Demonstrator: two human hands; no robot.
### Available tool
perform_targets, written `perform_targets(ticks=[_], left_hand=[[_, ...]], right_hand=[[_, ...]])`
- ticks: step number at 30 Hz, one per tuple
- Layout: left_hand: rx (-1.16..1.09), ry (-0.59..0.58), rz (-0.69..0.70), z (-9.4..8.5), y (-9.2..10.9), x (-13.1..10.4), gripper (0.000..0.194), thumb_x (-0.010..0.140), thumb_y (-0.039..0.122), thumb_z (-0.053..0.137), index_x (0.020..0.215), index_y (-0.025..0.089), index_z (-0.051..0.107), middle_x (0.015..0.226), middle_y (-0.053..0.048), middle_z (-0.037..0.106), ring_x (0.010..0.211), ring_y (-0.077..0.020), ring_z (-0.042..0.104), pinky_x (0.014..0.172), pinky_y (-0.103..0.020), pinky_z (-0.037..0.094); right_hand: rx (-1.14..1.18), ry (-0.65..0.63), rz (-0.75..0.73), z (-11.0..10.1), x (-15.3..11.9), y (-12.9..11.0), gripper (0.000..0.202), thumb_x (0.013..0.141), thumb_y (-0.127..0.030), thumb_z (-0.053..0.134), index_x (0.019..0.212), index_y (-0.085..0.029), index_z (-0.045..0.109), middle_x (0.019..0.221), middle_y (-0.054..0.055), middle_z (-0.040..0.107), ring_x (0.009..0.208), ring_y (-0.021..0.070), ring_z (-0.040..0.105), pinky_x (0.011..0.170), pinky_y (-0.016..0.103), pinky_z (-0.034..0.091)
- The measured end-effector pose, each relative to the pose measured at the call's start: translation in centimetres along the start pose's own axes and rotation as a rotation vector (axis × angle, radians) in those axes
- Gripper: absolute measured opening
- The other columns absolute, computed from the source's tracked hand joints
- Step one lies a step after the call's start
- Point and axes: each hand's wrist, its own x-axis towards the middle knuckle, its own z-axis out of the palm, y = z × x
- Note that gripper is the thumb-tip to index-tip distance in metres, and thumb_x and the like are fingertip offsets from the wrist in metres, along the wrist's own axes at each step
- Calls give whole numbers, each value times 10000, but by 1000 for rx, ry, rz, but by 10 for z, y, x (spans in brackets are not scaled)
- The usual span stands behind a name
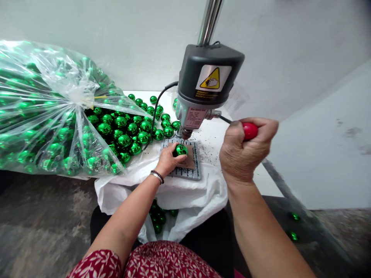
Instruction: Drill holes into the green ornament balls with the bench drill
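Observation:
A shiny green ball (182,149) sits between the thumb and fingers of my left hand (169,157), on a brown board (189,160) over the grey slotted base of a small bench drill press (210,77). Straight above the ball is the drill's chuck (186,134); whether the bit touches the ball I cannot tell. My right hand (245,150) is wrapped round the red knob (250,131) of the drill's feed lever, to the right of the drill head.
A clear plastic bag (84,96) full of green balls fills the left, with loose balls (144,137) spilling beside it. An open white sack (203,189) hangs at my lap, green balls inside. Dark shavings dot the white table (213,148). Two balls (294,235) lie on the floor.

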Motion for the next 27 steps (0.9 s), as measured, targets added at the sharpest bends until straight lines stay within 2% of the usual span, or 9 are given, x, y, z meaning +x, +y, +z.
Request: perform_targets(ticks=[10, 18, 20, 22, 25, 27], left_hand=[[-27, 11, -3, 2, -3, 0, 483, 741, 276, 736, 1207, 211, 622, 1047, -55, 697, 999, -244, 612, 958, -399, 459], [-14, 10, -1, 2, -5, 1, 503, 735, 304, 741, 1217, 211, 629, 997, -51, 701, 933, -237, 616, 914, -390, 483], [-18, 15, -4, 2, -5, 1, 503, 729, 300, 745, 1210, 212, 631, 1008, -52, 701, 954, -237, 617, 923, -387, 482], [-32, 17, -9, 0, -4, 1, 488, 720, 291, 747, 1189, 212, 638, 1022, -49, 702, 972, -235, 619, 928, -379, 483], [-102, -7, -15, -6, 0, -4, 458, 716, 282, 739, 1159, 216, 642, 1006, -25, 705, 940, -213, 633, 893, -342, 500], [-151, -35, -14, -14, 4, -11, 454, 726, 288, 727, 1165, 212, 637, 995, -12, 708, 926, -202, 643, 872, -319, 510]], right_hand=[[33, 39, 48, 3, -8, 3, 182, 780, -357, 508, 834, -184, 487, 753, 5, 537, 668, 78, 507, 635, 238, 432], [46, 6, 48, -2, -28, 15, 219, 748, -361, 529, 833, -168, 467, 729, -1, 496, 650, 77, 473, 611, 227, 405], [55, 7, 46, 1, -16, 11, 212, 764, -357, 516, 839, -169, 454, 752, 1, 481, 669, 76, 460, 636, 231, 410], [59, -11, 52, 7, 7, 3, 181, 786, -326, 502, 836, -170, 426, 774, 3, 459, 689, 70, 436, 675, 236, 413], [26, -102, 115, 16, 46, -12, 127, 813, -242, 496, 825, -169, 394, 759, -17, 422, 673, 50, 372, 727, 237, 404], [-8, -158, 167, 20, 64, -20, 125, 811, -194, 511, 812, -165, 390, 735, -36, 413, 661, 37, 338, 754, 237, 397]])
